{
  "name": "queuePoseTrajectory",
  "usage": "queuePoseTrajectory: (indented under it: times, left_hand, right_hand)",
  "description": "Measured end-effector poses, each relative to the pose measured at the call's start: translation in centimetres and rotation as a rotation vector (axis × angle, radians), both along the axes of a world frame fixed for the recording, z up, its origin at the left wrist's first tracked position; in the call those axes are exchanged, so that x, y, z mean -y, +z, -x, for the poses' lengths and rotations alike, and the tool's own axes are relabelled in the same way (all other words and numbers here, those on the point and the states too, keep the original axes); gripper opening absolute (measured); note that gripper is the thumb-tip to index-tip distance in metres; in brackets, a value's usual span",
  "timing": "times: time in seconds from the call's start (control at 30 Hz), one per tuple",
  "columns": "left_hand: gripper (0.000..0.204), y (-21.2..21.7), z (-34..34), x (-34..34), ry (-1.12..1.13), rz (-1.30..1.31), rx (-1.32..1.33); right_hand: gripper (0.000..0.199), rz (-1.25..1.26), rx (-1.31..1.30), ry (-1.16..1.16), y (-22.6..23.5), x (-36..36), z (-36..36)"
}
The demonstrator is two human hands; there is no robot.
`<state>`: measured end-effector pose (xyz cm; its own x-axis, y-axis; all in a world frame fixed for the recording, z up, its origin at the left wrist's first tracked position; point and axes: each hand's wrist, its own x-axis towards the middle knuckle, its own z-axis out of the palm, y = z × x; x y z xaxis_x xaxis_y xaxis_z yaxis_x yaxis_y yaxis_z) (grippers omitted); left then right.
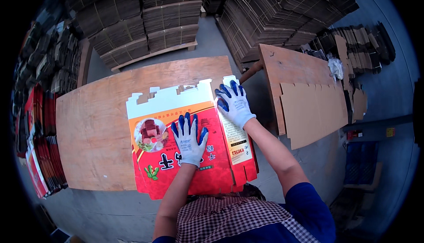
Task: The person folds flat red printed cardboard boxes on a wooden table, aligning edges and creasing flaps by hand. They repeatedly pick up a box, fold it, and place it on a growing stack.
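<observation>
A red, yellow and white printed carton blank [170,181] lies on the near right part of a wooden table [92,124], its notched white flaps along the far side. Part of its near edge reaches past the table toward my checked apron. My left hand [190,140], in a white glove with blue fingertips, rests on the red main panel with its fingers spread. Further up and to the right, my right hand [234,104], gloved the same way, presses on the narrow side panel near its far end. Its fingers are apart and appear to hold nothing.
Strapped stacks of flat cardboard [172,18] stand on pallets beyond the table. A second wooden table [287,66] on the right carries a plain brown cardboard sheet [313,110]. Red folded cartons [48,163] and further stacks [57,62] line the left side.
</observation>
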<state>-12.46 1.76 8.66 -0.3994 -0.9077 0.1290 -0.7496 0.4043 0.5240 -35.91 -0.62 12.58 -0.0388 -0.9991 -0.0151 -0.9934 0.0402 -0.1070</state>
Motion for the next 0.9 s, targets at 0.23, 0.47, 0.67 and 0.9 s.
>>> queuePoseTrajectory:
  times: [0.23, 0.47, 0.67, 0.9]
  left_hand:
    - [0.07, 0.0, 0.4, 0.1, -0.001, 0.017, -0.015]
    - [0.07, 0.3, 0.3, -0.1, 0.044, 0.004, -0.13]
    - [0.068, -0.4, 0.2, 0.0, 0.041, 0.06, -0.165]
    - [0.067, -0.5, 0.0, -0.1, 0.026, 0.086, -0.133]
  right_hand:
    - [0.047, 0.101, -0.141, -0.236, -3.1, 0.4, -3.6]
    - [0.053, 0.208, -0.084, -0.175, -2.6, -6.8, -6.3]
    - [0.055, 0.133, 0.173, -0.044, -0.4, -18.5, -8.8]
    - [0.098, 0.066, 0.059, -0.704, -7.1, -27.3, 8.5]
